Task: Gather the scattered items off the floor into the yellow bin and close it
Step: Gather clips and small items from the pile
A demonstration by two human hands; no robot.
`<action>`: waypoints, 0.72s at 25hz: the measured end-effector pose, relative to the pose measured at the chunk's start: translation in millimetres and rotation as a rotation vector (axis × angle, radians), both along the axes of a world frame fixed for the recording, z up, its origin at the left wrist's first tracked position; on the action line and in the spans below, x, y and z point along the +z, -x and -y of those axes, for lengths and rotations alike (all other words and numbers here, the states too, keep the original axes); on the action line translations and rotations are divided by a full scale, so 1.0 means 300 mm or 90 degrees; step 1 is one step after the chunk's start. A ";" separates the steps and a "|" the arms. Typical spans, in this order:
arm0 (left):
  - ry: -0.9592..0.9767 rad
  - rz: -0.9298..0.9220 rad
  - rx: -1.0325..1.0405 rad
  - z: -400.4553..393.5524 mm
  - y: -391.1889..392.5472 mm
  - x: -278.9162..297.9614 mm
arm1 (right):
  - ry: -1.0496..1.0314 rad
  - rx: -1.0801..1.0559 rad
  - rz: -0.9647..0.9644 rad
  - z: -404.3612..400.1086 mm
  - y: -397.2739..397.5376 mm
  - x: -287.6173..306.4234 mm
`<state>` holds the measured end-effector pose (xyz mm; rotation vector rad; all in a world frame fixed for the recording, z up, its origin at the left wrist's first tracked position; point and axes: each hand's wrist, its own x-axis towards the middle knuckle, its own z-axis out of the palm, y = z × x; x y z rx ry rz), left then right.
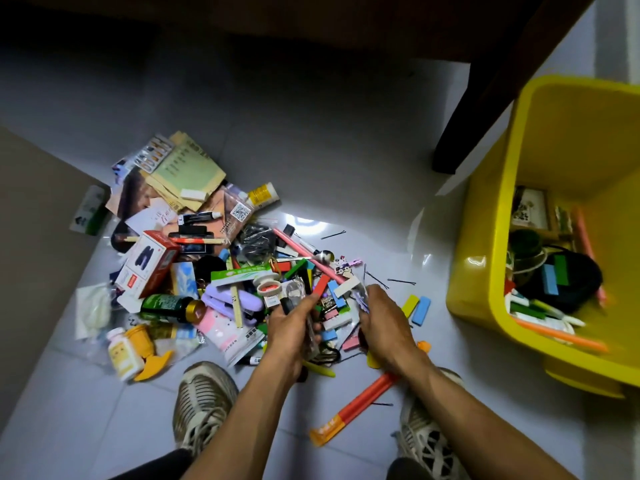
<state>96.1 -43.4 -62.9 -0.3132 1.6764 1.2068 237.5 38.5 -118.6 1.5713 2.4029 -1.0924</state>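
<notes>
Both hands pinch light, stiff bits from the pile (242, 271): left hand (294, 327) a clear packet, right hand (384, 320) something purple; take the rest by their edges, beside these grips, for the yellow bin (485, 271).

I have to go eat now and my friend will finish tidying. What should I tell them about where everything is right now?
Left hand: gripping small items at the near edge of the pile.
Right hand: pinching a small purple piece at the pile.
Yellow bin: to the right, open, partly filled with blocks, sticks and a dark pouch; no lid in view.
Done: some items are binned.
Left: most of the pile, the loose hairpins, yellow and blue blocks and orange packet on the floor; then closing the bin.
</notes>
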 end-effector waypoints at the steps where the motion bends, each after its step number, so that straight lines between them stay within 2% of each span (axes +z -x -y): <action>1: 0.003 0.002 0.000 -0.002 0.005 0.011 | 0.087 -0.067 -0.056 -0.018 0.007 0.017; 5: -0.030 0.029 0.031 -0.027 0.030 0.090 | 0.328 -0.307 -0.309 -0.076 0.044 0.146; 9: -0.176 0.074 0.060 -0.155 0.026 0.294 | 0.517 -0.454 -0.595 -0.125 0.041 0.390; 12: -0.271 0.088 -0.041 -0.313 -0.092 0.488 | 0.517 -0.525 -0.768 -0.215 -0.074 0.615; 13: -0.280 0.096 -0.084 -0.363 -0.150 0.537 | 0.468 -0.566 -0.755 -0.244 -0.125 0.675; 16: -0.265 0.120 -0.236 -0.504 -0.388 0.645 | 0.256 -0.717 -0.600 -0.336 -0.341 0.794; 18: -0.244 0.129 -0.307 -0.574 -0.522 0.669 | 0.188 -0.768 -0.568 -0.385 -0.461 0.812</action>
